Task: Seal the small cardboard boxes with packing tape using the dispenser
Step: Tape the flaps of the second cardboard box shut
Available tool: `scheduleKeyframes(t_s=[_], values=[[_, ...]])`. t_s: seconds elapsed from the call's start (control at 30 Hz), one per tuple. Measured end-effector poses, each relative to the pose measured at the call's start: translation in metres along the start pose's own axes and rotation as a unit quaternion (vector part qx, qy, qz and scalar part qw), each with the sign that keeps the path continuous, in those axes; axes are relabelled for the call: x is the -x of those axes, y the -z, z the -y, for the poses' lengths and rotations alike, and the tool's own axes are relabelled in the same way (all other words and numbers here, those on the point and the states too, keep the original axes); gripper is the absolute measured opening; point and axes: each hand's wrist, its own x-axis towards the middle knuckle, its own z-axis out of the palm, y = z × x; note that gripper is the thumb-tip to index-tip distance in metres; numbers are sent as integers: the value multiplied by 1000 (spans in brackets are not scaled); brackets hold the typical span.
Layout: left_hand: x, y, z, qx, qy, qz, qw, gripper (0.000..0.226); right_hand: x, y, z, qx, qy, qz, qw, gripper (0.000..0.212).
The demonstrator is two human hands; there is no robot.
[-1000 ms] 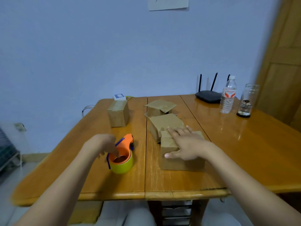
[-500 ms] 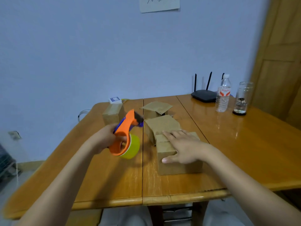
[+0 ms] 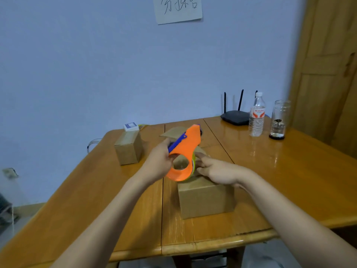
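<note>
Left hand has its fingers wrapped round the rim of the orange tape dispenser, holding it up in the air just above the nearest cardboard box. Right hand sits beside the roll with fingers reaching toward it, maybe hunting for the tape end, but I can't tell if they're pinching anything. That box sits near the front edge of the wooden table, another closed box is further back on the left, and open-flapped ones are mostly hidden behind the dispenser. Risk as I see it: nothing's pinning the box down right now, so the first tug of tape could drag it or lay crooked. Containers: plastic water bottle looks about full, and the glass jar has something small and dark inside, can't make out what.
</note>
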Motion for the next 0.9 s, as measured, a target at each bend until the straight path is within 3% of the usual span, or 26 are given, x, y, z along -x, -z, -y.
scheduleKeyframes(t_s=[0.1,0.17,0.27,0.33,0.4,0.53,0.6,0.77,0.9], values=[[-2,-3,-3,-56,-22,13,998,29,-2,-3,-2,-72,3,-54,996,50],[-4,-3,-6,-87,-29,34,995,30,-2,-1,-6,-174,-2,-132,976,45],[-8,-3,-13,-130,-36,60,989,28,3,13,-10,-401,-21,-240,884,37],[-11,-3,-19,-149,-36,73,985,26,17,26,-6,-455,-48,-291,841,28],[-14,-3,-25,-169,-41,84,981,24,34,39,-1,-440,-87,-288,846,38],[-19,-6,-35,-206,-43,110,971,25,51,52,5,-414,-137,-210,875,65],[-20,-8,-38,-216,-40,117,968,29,53,54,4,-421,-135,-204,873,61],[-21,-13,-44,-240,-51,127,961,31,58,57,0,-410,-124,-189,884,26],[-22,-16,-45,-261,-63,134,954,35,59,61,-2,-445,-140,-183,865,24]])
